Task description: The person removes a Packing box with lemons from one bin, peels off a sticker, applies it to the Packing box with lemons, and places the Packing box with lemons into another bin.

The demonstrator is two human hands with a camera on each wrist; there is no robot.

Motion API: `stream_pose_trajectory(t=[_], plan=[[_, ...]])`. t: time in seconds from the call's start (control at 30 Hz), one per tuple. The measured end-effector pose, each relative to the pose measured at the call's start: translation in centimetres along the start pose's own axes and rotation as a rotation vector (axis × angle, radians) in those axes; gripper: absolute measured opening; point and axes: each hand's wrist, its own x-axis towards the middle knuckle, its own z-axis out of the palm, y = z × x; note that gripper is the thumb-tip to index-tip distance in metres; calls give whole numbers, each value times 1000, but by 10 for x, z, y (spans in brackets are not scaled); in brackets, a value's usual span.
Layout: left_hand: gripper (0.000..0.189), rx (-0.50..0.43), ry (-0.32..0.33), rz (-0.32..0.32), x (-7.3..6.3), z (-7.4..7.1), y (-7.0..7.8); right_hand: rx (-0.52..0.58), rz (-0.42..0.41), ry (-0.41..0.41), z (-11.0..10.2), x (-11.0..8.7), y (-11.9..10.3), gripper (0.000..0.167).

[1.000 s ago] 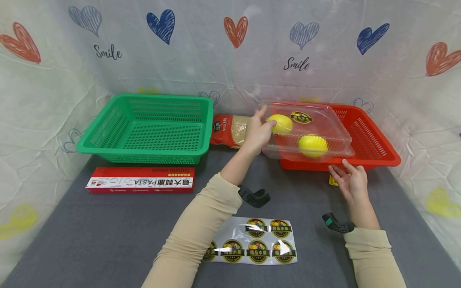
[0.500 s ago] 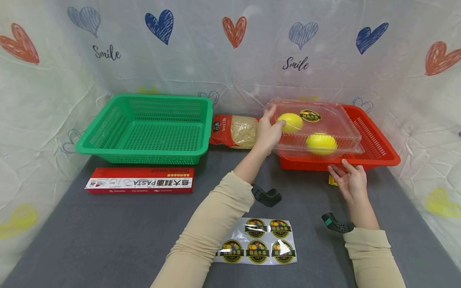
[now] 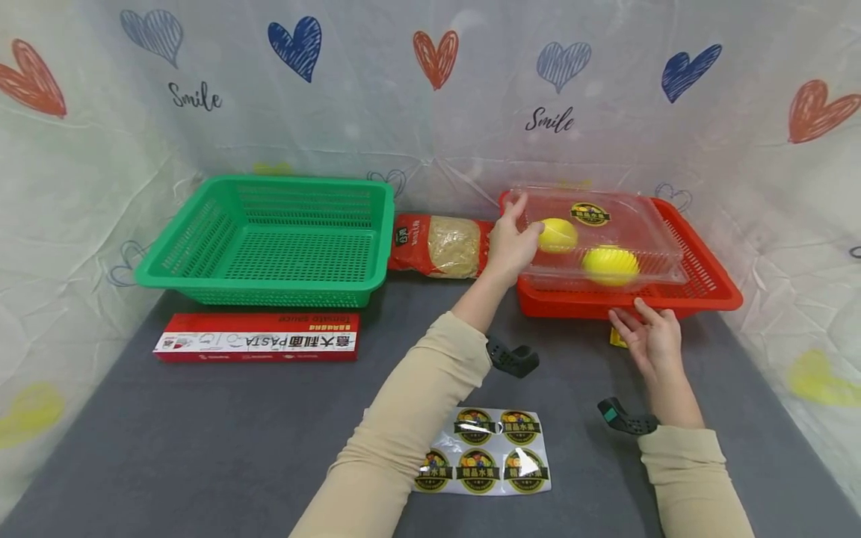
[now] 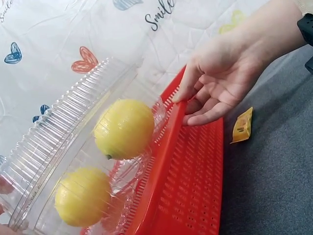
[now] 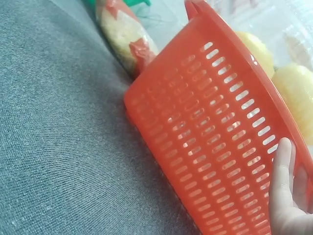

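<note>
My left hand [image 3: 513,240] grips the left end of a clear plastic box [image 3: 639,217] with a round fruit sticker [image 3: 590,214] on its lid. Two yellow lemons [image 3: 610,265] lie inside it. The box is over the red basket [image 3: 565,305], tilted and partly within its rim. In the left wrist view, both lemons [image 4: 124,128] show through the clear wall, near the basket's long side [image 4: 195,166]. My right hand [image 3: 651,340] holds the front rim of that basket, thumb over the edge and fingers against the outside. The right wrist view shows its fingers [image 5: 281,181] at the perforated wall.
A green basket [image 3: 269,285] stands at the back left, with a red pasta box [image 3: 255,340] before it. Between the baskets lies a red noodle bag [image 3: 454,245]. A sticker sheet [image 3: 494,441] lies at the front, and a small yellow packet [image 4: 242,126] beside the red basket.
My left hand has carried the clear box with the lemons to the right and slightly lower over the red basket. My right hand has kept its hold on the rim.
</note>
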Motion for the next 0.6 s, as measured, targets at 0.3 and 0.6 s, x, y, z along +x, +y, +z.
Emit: stream_pose_trajectory(t=[0.3,0.6], plan=[[55,15,17,0,2,11,0,4,-2,15,0,1,1,50],[55,14,19,-60,0,22,-8,-24,-15,19,0,1,0,48]])
